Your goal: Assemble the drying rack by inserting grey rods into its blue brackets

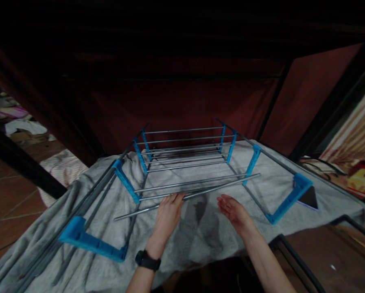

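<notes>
Grey, slim metal rod (228,185), axis roughly 8-to-2 o'clock | left hand (169,211) nearer, fingers curled round it | right hand (234,213) loosely open, empty, rod at its 12 o'clock

We watched through one head-worn camera, facing forward and down from close above our hands (169,208), which showed low in the middle. Our wide view looked out over the blue-and-grey rack (287,201) toward the dark red panel (182,101) behind it.
</notes>
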Tool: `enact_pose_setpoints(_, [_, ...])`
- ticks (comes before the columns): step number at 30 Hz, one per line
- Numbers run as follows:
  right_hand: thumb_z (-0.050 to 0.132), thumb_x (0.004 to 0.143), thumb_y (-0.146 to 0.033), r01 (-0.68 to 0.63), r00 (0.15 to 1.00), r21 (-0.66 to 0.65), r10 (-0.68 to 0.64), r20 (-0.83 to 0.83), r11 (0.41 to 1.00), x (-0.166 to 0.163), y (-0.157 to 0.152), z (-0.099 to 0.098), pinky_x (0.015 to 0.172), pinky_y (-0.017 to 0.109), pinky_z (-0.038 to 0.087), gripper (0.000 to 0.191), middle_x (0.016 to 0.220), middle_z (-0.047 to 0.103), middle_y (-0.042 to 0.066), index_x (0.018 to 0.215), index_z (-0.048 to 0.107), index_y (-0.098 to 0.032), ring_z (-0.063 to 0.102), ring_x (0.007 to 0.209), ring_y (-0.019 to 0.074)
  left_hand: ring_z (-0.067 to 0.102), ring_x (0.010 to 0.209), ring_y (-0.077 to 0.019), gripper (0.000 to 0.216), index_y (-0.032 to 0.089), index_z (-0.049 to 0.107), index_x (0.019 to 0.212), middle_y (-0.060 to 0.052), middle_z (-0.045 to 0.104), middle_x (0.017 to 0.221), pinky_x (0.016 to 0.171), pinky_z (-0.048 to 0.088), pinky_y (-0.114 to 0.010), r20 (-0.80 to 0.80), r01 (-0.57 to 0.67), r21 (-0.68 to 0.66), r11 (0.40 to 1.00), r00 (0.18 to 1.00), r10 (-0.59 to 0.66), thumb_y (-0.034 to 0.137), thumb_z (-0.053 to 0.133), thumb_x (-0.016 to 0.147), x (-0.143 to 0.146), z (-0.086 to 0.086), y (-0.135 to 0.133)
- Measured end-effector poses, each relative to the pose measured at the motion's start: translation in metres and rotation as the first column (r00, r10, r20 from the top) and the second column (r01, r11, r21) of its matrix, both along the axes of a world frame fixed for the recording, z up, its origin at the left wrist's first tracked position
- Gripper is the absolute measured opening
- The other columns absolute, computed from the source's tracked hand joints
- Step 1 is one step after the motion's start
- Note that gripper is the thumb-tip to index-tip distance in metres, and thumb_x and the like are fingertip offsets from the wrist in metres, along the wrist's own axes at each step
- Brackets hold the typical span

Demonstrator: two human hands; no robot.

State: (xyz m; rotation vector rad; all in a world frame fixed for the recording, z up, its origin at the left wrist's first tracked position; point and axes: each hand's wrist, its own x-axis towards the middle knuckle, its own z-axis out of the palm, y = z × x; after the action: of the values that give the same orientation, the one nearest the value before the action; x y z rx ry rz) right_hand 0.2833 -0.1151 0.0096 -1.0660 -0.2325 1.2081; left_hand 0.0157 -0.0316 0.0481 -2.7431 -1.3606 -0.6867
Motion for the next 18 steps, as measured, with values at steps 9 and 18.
enact_pose_setpoints(9, [0.098, 0.066, -0.033, 0.079, 0.997, 0.112, -0.075, -0.035, 0.991, 0.009, 0.006, -0.001, 0.087, 0.034, 0.069, 0.033, 0.099, 0.086, 0.003, 0.089, 0.077, -0.025, 0.081, 0.091, 0.0192, 0.077, 0.11, -0.0274, 0.05, 0.023, 0.074, 0.141, -0.01, 0.082, 0.119, 0.104, 0.057, -0.044, -0.185, -0.013, -0.095, 0.995, 0.983, -0.005, 0.004, 0.045, 0.105, -0.005, -0.009, -0.004])
enact_pose_setpoints(18, [0.089, 0.084, -0.014, 0.183, 0.98, 0.028, -0.18, -0.086, 0.983, 0.017, 0.008, 0.002, 0.08, 0.027, 0.07, 0.019, 0.089, 0.084, 0.004, 0.085, 0.071, -0.022, 0.078, 0.078, 0.0143, 0.078, 0.116, -0.0292, 0.038, 0.025, 0.076, 0.133, -0.013, 0.082, 0.126, 0.111, 0.054, -0.046, -0.129, -0.056, -0.254, 0.965, 0.991, 0.024, 0.013, 0.052, 0.106, -0.01, -0.006, -0.001])
